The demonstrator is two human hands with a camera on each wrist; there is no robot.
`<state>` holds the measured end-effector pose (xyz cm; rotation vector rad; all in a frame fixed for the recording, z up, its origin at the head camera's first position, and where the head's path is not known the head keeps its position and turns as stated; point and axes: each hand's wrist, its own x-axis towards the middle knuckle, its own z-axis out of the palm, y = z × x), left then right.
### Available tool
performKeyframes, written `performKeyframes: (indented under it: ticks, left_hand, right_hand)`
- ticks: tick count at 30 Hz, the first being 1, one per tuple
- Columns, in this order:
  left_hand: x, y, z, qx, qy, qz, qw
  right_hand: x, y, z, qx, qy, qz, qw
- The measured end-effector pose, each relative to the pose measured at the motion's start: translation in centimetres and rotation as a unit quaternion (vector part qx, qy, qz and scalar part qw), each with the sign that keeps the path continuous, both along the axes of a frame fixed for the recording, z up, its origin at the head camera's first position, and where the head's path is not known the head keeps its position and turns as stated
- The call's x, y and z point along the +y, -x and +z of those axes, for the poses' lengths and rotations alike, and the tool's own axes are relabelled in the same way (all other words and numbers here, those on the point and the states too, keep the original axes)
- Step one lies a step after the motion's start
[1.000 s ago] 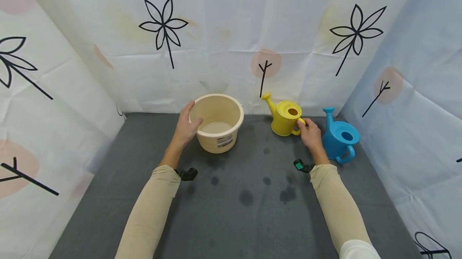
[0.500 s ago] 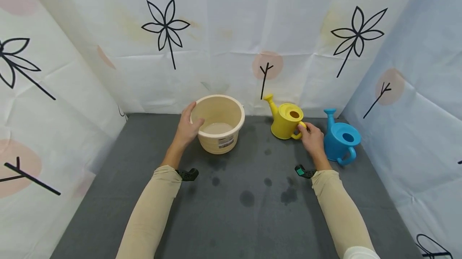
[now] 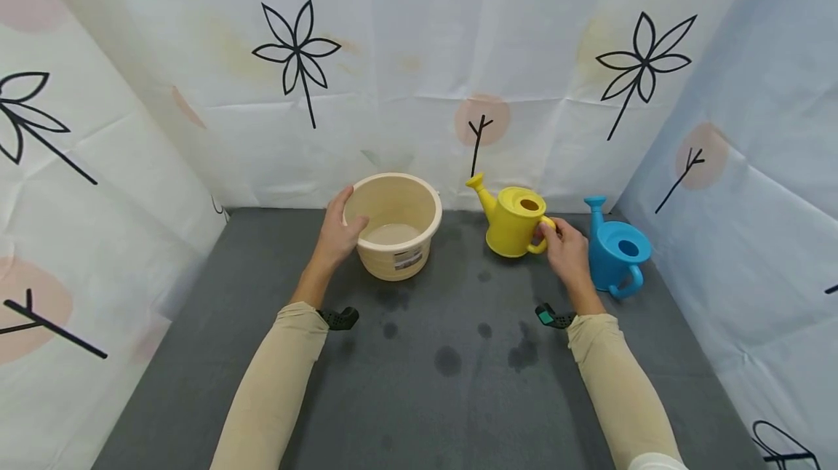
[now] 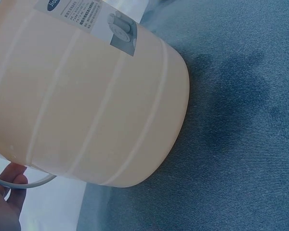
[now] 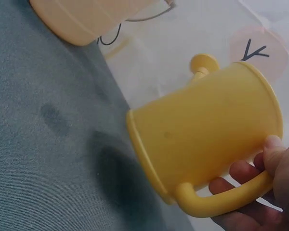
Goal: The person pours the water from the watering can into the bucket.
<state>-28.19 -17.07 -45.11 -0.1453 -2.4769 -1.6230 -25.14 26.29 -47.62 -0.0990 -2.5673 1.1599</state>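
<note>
Your right hand (image 3: pixel 568 255), gripping the yellow watering can (image 3: pixel 509 226) by its handle (image 5: pixel 216 204), now brings its spout (image 3: pixel 483 197) slightly nearer the cream bucket (image 3: pixel 380 263) your left hand (image 3: pixel 336 233) grips

Head view from above, forward and down over the tabletop (image 3: pixel 412 397); wrist views close-up, sideways, tub (image 3: pixel 393 231) common to both.
</note>
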Motion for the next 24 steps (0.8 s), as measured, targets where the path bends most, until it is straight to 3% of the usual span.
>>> performKeyframes:
  ticks: [6,24]
  left_hand:
    - [-0.1,0.0,-0.1,0.004,0.001,-0.001,1.0]
    - [-0.2,0.0,-0.3,0.011,-0.004,-0.001,0.9999]
  right_hand:
    - [-0.2,-0.6,0.9,-0.003,-0.004,0.018,1.0]
    - [-1.4,-1.8,4.1,0.079,-0.002,0.041,0.996]
